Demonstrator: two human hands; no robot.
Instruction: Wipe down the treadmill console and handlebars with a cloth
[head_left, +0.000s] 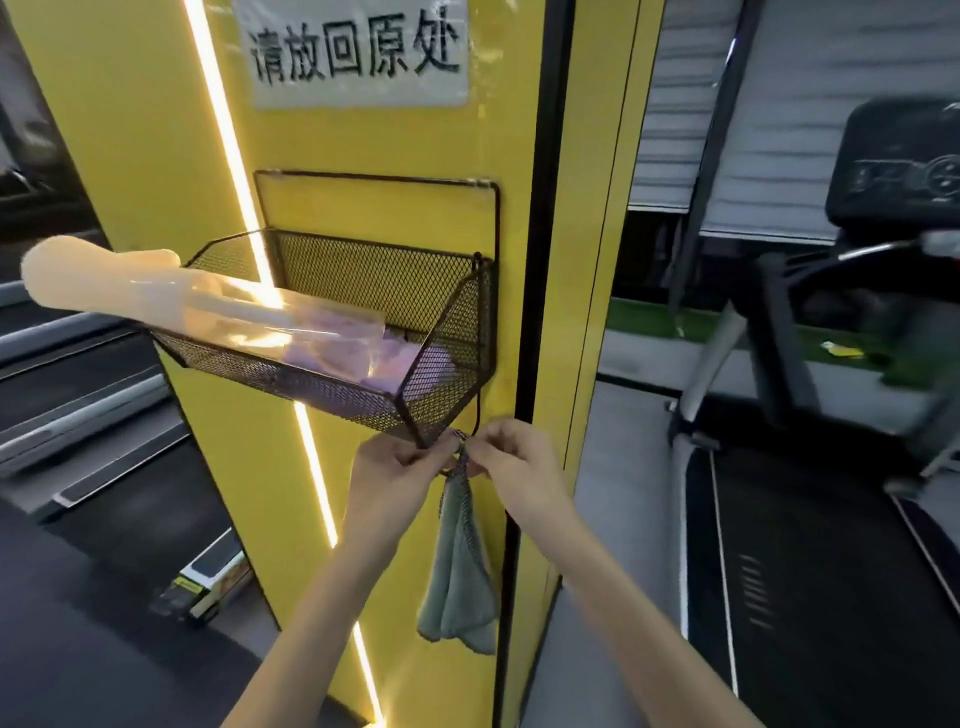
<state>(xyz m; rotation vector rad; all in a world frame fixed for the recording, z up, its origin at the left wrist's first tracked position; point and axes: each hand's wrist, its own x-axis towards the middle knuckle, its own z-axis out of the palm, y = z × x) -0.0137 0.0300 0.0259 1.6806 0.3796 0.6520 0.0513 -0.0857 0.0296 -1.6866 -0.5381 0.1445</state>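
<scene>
Both hands are up at the lower front corner of the wire basket (452, 332), right where the cloth (460, 571) hangs by its top. The left hand (395, 467) has its fingers curled in and pinches the cloth's top loop from one side. The right hand (519, 462) pinches it from the other, thumb and fingers closed tight on the fabric. The rest of the grey-green cloth dangles free below the basket, against the yellow pillar (363, 208).

This looks like the fetching step: no wiping yet, the cloth is being worked off its hook. Next it needs a small lift or unhooking at that corner, then a carry over to the treadmill console (893, 166) and handlebar (872, 252), well off to the right of the basket.

The count: one basket, one hanging cloth, one spray bottle (104, 280) lying across the basket with its head sticking out left, and one console in view. There is purple fabric (389, 358) inside the basket, but how many pieces is impossible to tell.
</scene>
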